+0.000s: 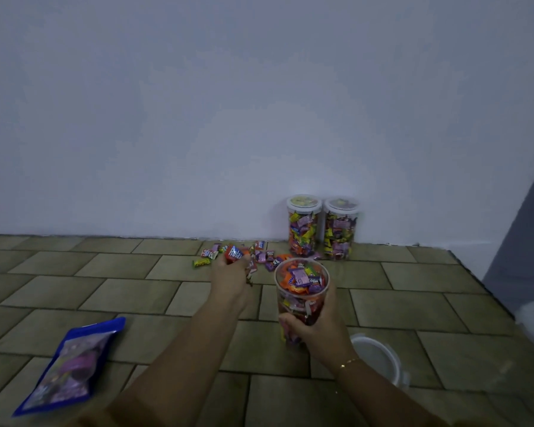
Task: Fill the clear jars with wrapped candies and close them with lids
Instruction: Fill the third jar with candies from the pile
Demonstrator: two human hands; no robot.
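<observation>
Nearest on the tiled floor (130, 266) lie a blue pouch (70, 369) at the left and a white lid (379, 357) at the right, just behind the right wrist. The right hand (313, 329) has its grip wrapped round the lower wall of an open clear jar (301, 298), nearly full of wrapped candies. Beyond, the left hand (230, 277) has its grip curled round a handful of candies (235, 254), above the loose candies (264, 255) scattered on the floor. Farthest, two lidded full jars (321, 229) stand touching against the wall (228, 103).
</observation>
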